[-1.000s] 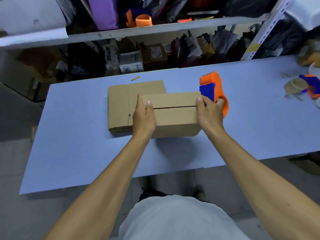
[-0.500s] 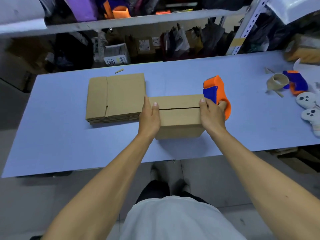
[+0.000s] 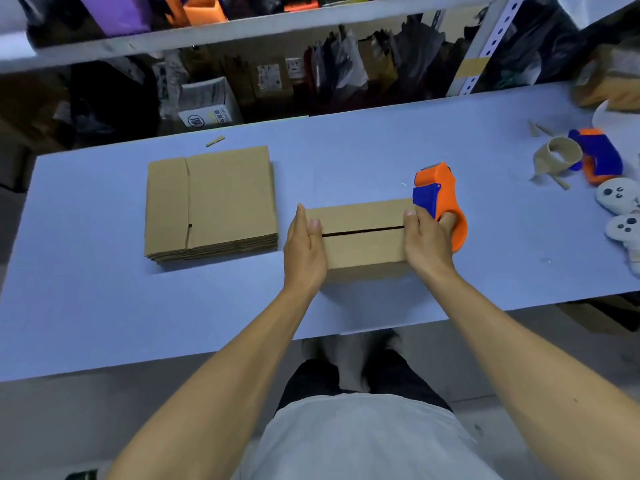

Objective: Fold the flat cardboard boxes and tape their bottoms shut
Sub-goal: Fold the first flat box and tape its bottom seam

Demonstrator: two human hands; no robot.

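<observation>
On blue table (image 3: 104, 306): flat box stack (image 3: 211, 202), folded box (image 3: 363, 237); cluttered shelves (image 3: 242, 26) behind.

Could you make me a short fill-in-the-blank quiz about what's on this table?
1. The seam on the folded box is not yet ____.
2. The right hand holds an orange and blue tape ____.
3. The stack of flat boxes lies to the ____ of the left hand.

Missing words: taped; dispenser; left
</observation>
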